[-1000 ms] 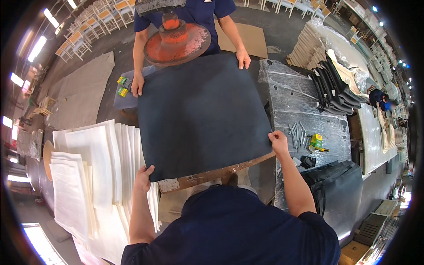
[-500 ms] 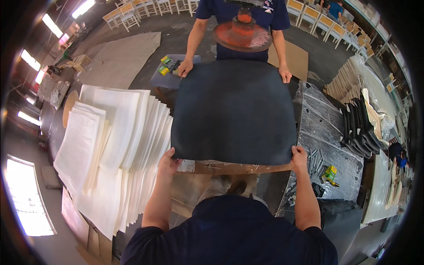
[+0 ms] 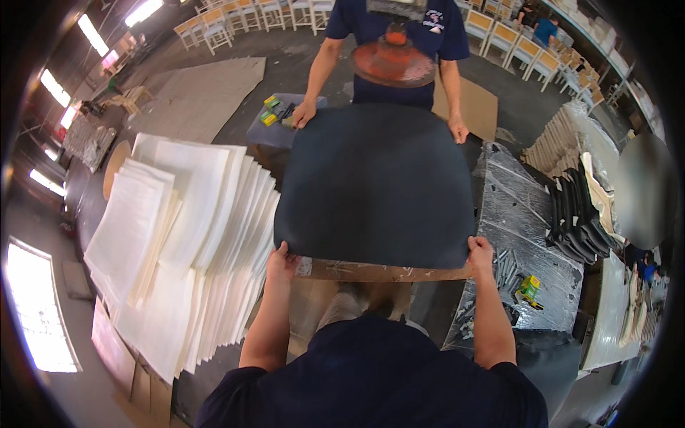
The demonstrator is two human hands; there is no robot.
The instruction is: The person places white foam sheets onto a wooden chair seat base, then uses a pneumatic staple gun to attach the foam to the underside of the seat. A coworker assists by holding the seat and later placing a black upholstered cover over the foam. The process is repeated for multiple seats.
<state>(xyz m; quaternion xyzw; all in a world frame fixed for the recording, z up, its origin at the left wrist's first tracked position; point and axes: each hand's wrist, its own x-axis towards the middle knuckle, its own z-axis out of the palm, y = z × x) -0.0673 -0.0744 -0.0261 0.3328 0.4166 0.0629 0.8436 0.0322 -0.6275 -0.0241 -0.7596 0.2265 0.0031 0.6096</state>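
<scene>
- The dark sheet (image 3: 374, 185), a large square of dark blue-black material, lies flat across the wooden bench (image 3: 378, 271) between two people. A second ago it sat skewed, with one corner swung toward the person's right; now its near edge runs square along the bench edge, so the sheet looks lined up rather than in mid-turn.
- The fanned stack of white sheets (image 3: 178, 242) lies to the person's left, just beside the dark sheet; it sits nearer the middle of the view than before, since the head has turned.
- A plastic-wrapped surface (image 3: 528, 235) on the right carries a pile of dark curved pieces (image 3: 578, 221) and a small yellow-green tool (image 3: 529, 287).
- The co-worker's hands (image 3: 305, 114) hold the far corners.
- The left hand (image 3: 283, 260) grips the near left corner, fingers curled under the edge and thumb on top, pinching the sheet.
- The right hand (image 3: 479, 255) pinches the near right corner the same way.
- No open container shows; small yellow-green items (image 3: 271, 110) lie on a grey pad at the far left corner.
</scene>
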